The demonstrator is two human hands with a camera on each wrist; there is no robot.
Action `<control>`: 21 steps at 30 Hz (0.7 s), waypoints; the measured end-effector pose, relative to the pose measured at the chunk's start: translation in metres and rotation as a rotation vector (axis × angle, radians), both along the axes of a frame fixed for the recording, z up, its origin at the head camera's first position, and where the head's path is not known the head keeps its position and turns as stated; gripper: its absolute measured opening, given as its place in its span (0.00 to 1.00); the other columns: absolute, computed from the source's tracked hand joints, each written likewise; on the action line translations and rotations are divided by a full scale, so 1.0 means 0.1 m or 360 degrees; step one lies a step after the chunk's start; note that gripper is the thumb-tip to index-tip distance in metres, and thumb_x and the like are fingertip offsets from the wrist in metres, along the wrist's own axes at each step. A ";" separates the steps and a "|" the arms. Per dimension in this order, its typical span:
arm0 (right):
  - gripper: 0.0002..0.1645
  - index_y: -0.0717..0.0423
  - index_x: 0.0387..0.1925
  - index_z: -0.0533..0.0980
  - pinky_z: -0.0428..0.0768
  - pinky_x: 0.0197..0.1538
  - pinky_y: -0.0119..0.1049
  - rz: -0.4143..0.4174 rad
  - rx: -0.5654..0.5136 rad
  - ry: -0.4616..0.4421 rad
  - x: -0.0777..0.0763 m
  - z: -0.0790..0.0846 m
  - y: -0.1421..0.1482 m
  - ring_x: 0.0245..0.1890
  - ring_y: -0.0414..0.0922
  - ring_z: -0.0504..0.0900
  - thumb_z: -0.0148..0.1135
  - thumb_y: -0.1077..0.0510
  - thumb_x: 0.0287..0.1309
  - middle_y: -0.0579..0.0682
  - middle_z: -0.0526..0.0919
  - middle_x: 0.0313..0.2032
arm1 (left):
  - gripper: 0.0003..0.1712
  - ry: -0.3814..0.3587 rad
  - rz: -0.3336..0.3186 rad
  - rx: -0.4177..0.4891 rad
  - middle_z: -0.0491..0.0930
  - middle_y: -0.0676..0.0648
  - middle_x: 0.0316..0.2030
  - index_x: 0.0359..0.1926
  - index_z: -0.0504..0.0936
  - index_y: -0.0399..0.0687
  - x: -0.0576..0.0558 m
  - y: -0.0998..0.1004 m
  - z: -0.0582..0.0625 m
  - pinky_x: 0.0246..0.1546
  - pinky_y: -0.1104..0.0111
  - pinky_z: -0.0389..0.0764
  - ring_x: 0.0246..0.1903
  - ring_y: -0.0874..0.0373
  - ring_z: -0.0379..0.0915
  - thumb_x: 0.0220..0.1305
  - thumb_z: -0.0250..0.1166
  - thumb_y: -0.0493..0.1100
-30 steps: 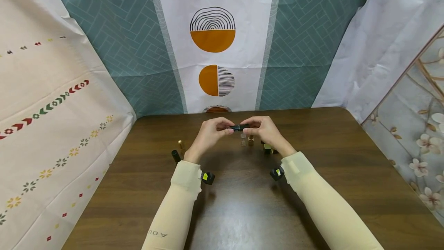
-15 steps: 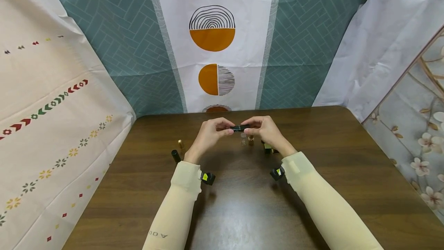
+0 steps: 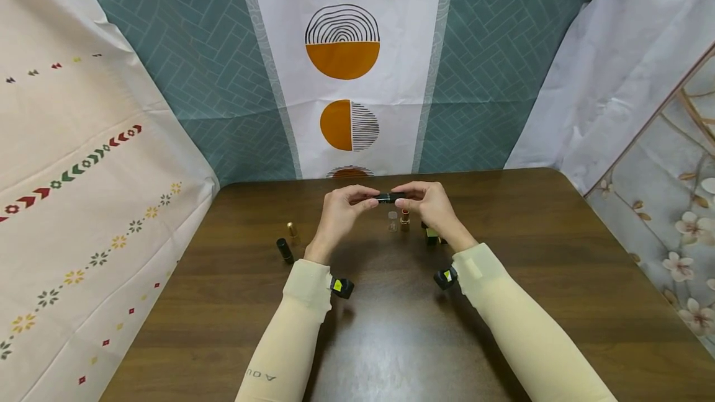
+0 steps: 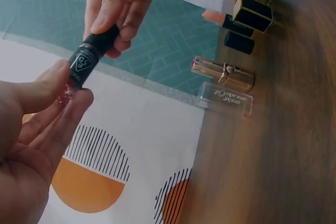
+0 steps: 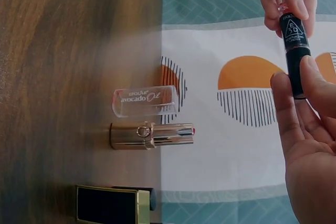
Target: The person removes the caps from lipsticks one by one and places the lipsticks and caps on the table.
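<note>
A black lipstick tube [image 3: 386, 198] with white lettering is held level between both hands, above the far part of the table. My left hand [image 3: 339, 213] pinches its left end, where a clear, reddish tip shows by the fingertips in the left wrist view. My right hand [image 3: 432, 206] grips the plain black end [image 5: 297, 72] with thumb and fingers. Beyond the hands, a clear lettered cap [image 5: 144, 102] stands upright on the table, beside an uncapped gold lipstick [image 5: 173, 134]. Near the right wrist stands a black-and-gold lipstick case [image 4: 253, 6], partly hidden in the head view.
On the left of the wooden table [image 3: 223, 315] a black tube [image 3: 284, 250] and a small gold piece [image 3: 292, 230] stand close to the left forearm. A short black cylinder [image 4: 239, 42] and a peach-tipped lipstick [image 4: 213, 16] sit by the black-and-gold case. Patterned cloth hangs behind.
Both hands have risen slightly with the lipstick tube, and the left forearm has shifted a little to the right. The head view has tilted slightly. The grip looks the same.
</note>
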State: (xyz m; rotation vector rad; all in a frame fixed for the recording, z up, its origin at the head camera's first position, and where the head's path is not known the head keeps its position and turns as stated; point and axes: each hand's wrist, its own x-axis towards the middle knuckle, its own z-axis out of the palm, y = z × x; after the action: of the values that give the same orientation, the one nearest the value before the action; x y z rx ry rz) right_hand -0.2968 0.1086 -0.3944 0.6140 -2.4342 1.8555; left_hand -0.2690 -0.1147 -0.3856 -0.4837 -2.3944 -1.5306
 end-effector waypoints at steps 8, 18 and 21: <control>0.15 0.67 0.51 0.85 0.82 0.37 0.31 -0.0005 -0.0060 -0.0001 0.00 0.00 0.02 0.40 0.64 0.85 0.72 0.66 0.63 0.65 0.88 0.43 | 0.11 0.0020 0.0063 0.0063 0.91 0.48 0.40 0.46 0.93 0.47 0.00 0.03 -0.02 0.40 0.65 0.85 0.37 0.57 0.88 0.62 0.75 0.40; 0.14 0.64 0.50 0.86 0.81 0.34 0.31 -0.0070 0.0039 0.0055 0.01 -0.01 0.01 0.40 0.66 0.86 0.71 0.66 0.63 0.62 0.89 0.45 | 0.12 0.0095 0.0099 -0.0040 0.91 0.48 0.42 0.46 0.93 0.46 0.01 0.07 -0.02 0.39 0.65 0.85 0.38 0.57 0.87 0.62 0.75 0.40; 0.14 0.63 0.51 0.86 0.82 0.36 0.32 -0.0073 0.0053 0.0036 0.01 0.00 0.03 0.40 0.63 0.87 0.72 0.66 0.63 0.62 0.88 0.46 | 0.11 0.0103 0.0103 -0.0051 0.90 0.49 0.42 0.46 0.93 0.46 0.01 0.08 -0.02 0.38 0.65 0.84 0.38 0.57 0.87 0.62 0.75 0.40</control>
State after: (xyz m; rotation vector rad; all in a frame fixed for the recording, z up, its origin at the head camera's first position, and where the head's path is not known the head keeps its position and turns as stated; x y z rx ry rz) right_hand -0.2956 0.1111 -0.3944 0.5724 -2.4485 1.7848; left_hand -0.2679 -0.1071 -0.3872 -0.4504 -2.3651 -1.4294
